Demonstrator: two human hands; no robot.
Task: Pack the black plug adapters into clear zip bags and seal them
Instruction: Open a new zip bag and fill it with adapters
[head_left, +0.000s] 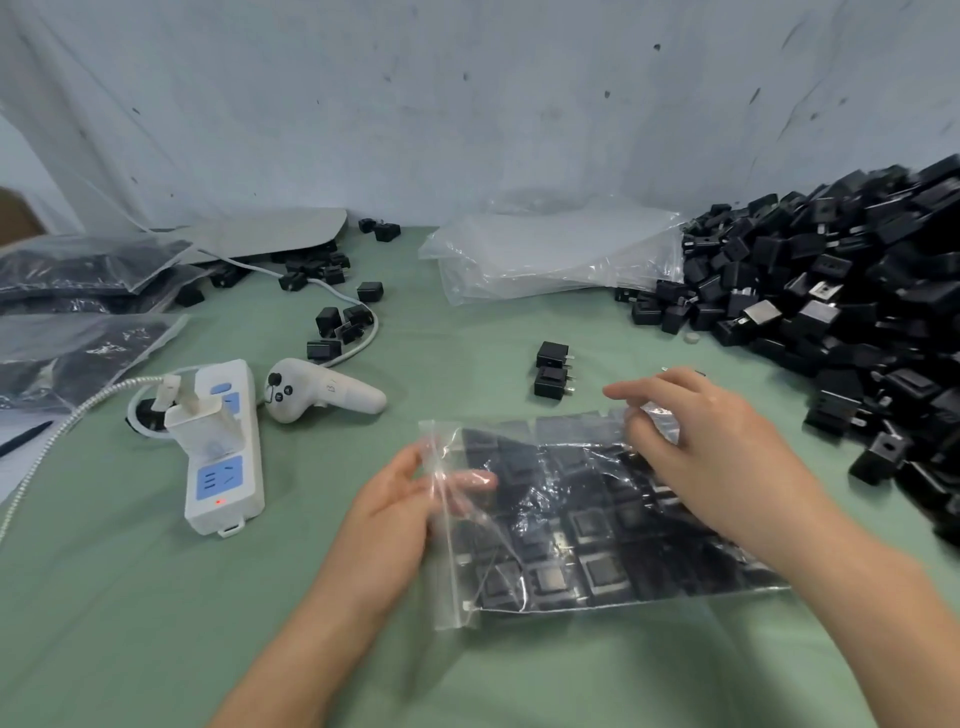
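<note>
Head view: I see the bag (597, 499), full of adapters (597, 569), lying flat on the green surface (156, 597) before me. My left hand (395, 499) pinches its open zip edge. My right hand (717, 452) curls over the far corner; I cannot tell if it grips. A loose pile (857, 291) sits right.

Handwritten "B" plus an unclear mark on the handle of the white controller (332, 397).
</note>
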